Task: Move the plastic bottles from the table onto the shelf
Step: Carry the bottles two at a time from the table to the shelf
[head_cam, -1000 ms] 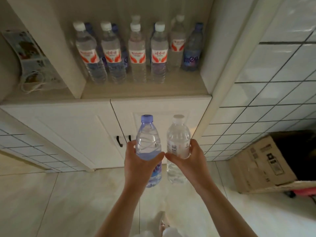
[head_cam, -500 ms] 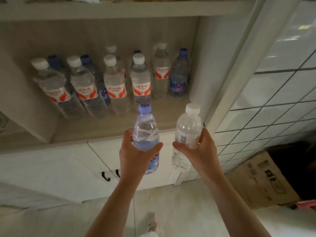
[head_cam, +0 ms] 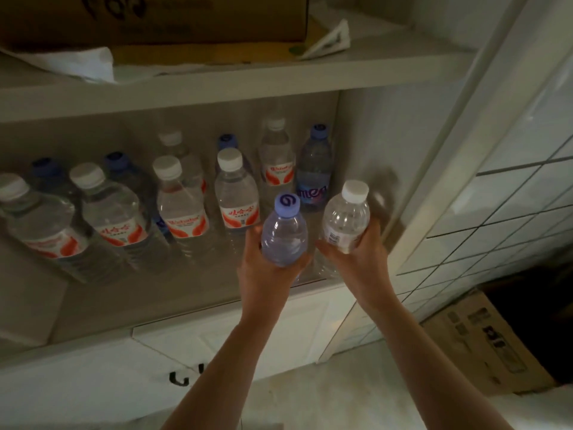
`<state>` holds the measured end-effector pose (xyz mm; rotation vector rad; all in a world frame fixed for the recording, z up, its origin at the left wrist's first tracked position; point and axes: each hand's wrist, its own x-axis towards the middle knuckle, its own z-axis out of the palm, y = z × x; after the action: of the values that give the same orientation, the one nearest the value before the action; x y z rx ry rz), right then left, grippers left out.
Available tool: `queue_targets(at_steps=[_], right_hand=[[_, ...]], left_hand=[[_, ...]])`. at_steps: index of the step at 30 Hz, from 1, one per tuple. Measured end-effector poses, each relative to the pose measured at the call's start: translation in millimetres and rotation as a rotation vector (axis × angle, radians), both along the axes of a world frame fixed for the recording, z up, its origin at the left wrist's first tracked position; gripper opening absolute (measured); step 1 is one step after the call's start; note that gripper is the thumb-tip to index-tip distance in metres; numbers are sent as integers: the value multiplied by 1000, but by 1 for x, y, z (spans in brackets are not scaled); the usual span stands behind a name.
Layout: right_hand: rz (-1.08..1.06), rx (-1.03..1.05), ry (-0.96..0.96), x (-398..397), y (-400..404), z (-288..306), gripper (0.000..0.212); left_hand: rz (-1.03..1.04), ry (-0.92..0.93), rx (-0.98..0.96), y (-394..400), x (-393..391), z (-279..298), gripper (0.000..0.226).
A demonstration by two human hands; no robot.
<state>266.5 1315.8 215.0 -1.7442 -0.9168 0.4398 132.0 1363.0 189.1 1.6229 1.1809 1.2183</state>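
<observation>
My left hand (head_cam: 266, 268) grips a clear bottle with a purple cap (head_cam: 284, 232) round its middle. My right hand (head_cam: 356, 259) grips a clear bottle with a white cap (head_cam: 347, 217). Both bottles stand upright side by side over the front right part of the shelf (head_cam: 186, 290); their bases are hidden behind my hands. Behind and to the left, several water bottles with red labels (head_cam: 237, 193) stand in rows, with a blue-labelled bottle (head_cam: 314, 172) at the back right.
The shelf's right wall (head_cam: 366, 144) is close beside my right hand. An upper shelf board (head_cam: 217, 85) carries a cardboard box (head_cam: 155, 20) and papers. White cabinet doors (head_cam: 93, 373) lie below. An open cardboard box (head_cam: 483, 342) sits on the floor at the right.
Both hands have risen and moved forward with their bottles, from below the shelf edge to over the shelf's front right area. The view has tilted upward and darkened.
</observation>
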Motion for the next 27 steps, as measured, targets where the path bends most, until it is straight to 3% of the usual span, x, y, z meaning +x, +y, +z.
queue_targets(at_steps=[5,13,27], right_hand=[[14,-8,-15,5,6,-6,74],[131,-128,-96,11,-4,-24,76],[51,-127,-172,14,20,-41,64]], left_hand=[[71,-10,-13,5,6,-10,84],[59,59,-20,-6,3,-30,78],[200,-10,-92,8,49,-38,69]])
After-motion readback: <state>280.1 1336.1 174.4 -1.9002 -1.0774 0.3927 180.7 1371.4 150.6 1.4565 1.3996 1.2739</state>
